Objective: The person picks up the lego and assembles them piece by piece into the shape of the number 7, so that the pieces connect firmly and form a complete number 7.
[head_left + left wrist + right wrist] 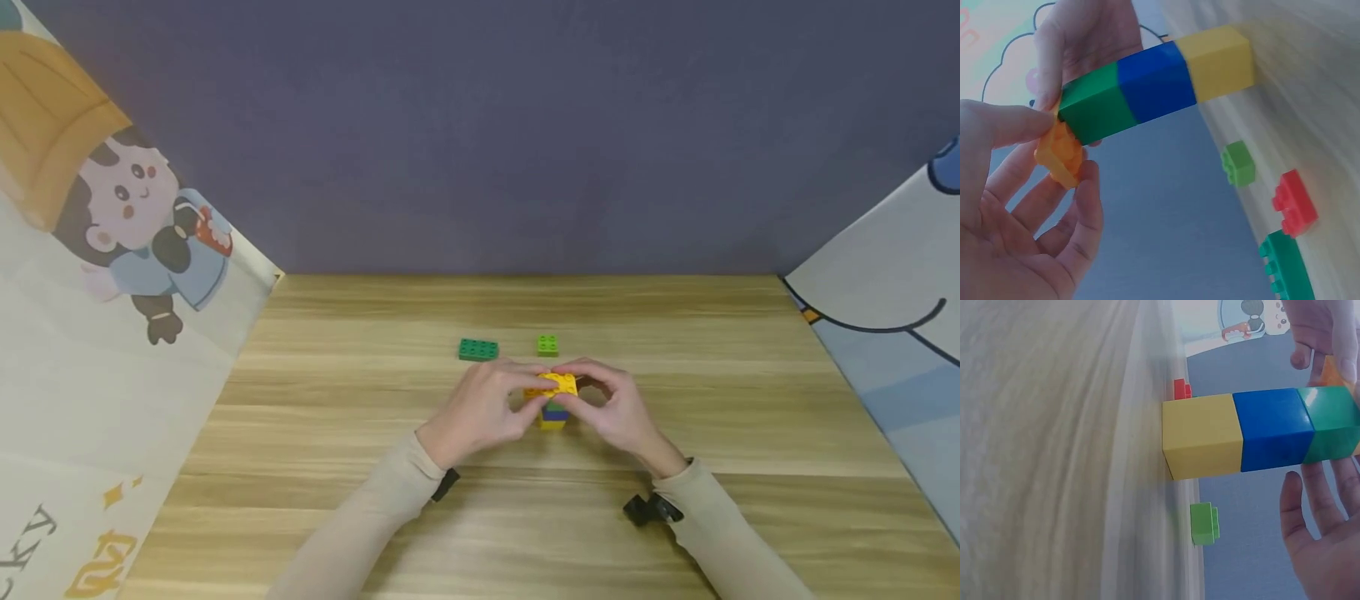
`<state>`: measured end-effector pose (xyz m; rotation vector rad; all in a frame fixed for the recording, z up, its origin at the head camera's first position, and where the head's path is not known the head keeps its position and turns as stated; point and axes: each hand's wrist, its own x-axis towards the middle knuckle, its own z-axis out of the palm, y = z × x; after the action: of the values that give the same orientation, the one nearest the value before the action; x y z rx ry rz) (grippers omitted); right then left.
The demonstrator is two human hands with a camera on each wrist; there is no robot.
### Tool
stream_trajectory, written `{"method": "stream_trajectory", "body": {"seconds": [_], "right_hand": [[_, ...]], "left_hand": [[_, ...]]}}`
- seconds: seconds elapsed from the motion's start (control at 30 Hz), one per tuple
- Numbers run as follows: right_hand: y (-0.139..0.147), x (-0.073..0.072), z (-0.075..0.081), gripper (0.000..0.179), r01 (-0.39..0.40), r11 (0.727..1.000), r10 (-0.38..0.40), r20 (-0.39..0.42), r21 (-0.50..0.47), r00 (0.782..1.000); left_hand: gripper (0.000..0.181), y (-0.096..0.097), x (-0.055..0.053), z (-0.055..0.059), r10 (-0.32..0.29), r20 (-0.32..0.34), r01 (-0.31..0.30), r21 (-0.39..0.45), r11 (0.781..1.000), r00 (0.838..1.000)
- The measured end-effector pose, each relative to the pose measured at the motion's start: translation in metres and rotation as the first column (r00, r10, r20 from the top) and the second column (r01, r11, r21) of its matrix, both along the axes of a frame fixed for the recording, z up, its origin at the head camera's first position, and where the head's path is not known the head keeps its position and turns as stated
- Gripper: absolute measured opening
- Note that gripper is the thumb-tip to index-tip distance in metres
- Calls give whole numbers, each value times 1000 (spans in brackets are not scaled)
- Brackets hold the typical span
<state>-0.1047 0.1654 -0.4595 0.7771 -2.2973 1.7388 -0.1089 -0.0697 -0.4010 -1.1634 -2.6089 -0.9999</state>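
A tower of a yellow block [1219, 62], a blue block [1157, 81] and a green block [1099, 103] stands on the wooden table, yellow at the bottom. On its top sits an orange-yellow studded brick [564, 383], which sticks out past the tower to the left. My left hand [480, 404] pinches this brick's left part between thumb and fingers. From the other side, my right hand [618, 408] holds its right end, thumb in front and index finger behind. Fingers partly cover the brick in every view.
Behind the hands lie a dark green long brick [478, 349] and a small light green brick [547, 346]. A red brick [1296, 203] lies between them in the left wrist view. A dark wall [525, 142] rises at the table's back, with printed panels at both sides.
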Motion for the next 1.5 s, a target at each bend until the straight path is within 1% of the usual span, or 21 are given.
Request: {"method": "stream_trajectory", "body": {"seconds": [0.13, 0.3, 0.47, 0.6, 0.7, 0.8, 0.87, 1.0, 1.07, 1.13, 1.27, 1.37, 1.5], "right_hand": [[-1, 0, 0, 38, 23, 1000, -22, -9, 7, 1000], [-2, -1, 0, 37, 26, 1000, -26, -14, 15, 1000], [-3, 0, -1, 38, 31, 1000, -31, -14, 4, 999], [-4, 2, -1, 38, 37, 999, -37, -9, 11, 999], [-4, 3, 0, 36, 43, 999, -43, -6, 11, 999], [-4, 4, 0, 36, 49, 999, -49, -2, 4, 999], [-4, 4, -2, 36, 50, 999, -50, -8, -6, 999], [-4, 4, -4, 35, 57, 998, -57, -27, -26, 998], [-5, 4, -5, 35, 60, 998, -61, -26, -27, 998], [-5, 3, -5, 34, 64, 998, -64, -18, -23, 998], [-5, 4, -4, 34, 70, 997, -70, 8, -21, 998], [-5, 5, -3, 34, 73, 997, -73, 9, -24, 997], [-6, 5, -4, 35, 75, 997, -75, 4, -24, 997]], "left_hand": [[22, 0, 0, -5, -8, -9, 9, 37, 999, 1000], [23, -3, -2, -11, -5, 17, 4, 85, 996, 1000], [24, -6, -5, -15, -33, 35, 29, 111, 993, 999], [24, -8, -7, -14, -36, 110, 25, 104, 994, 993], [25, -9, -8, -11, -32, 181, 15, 94, 995, 983], [27, -10, -8, -9, -42, 220, 21, 95, 995, 975], [33, -11, -8, -9, -33, 236, 11, 91, 996, 971], [42, -13, -8, -11, 20, 246, -34, 57, 998, 969], [43, -16, -8, -12, 44, 254, -58, 48, 997, 966], [42, -19, -8, -13, 48, 263, -65, 55, 996, 963], [41, -26, -8, -16, 39, 257, -60, 75, 995, 966], [40, -30, -9, -18, 31, 251, -54, 86, 995, 967], [38, -35, -9, -20, 34, 262, -57, 82, 995, 965]]}}
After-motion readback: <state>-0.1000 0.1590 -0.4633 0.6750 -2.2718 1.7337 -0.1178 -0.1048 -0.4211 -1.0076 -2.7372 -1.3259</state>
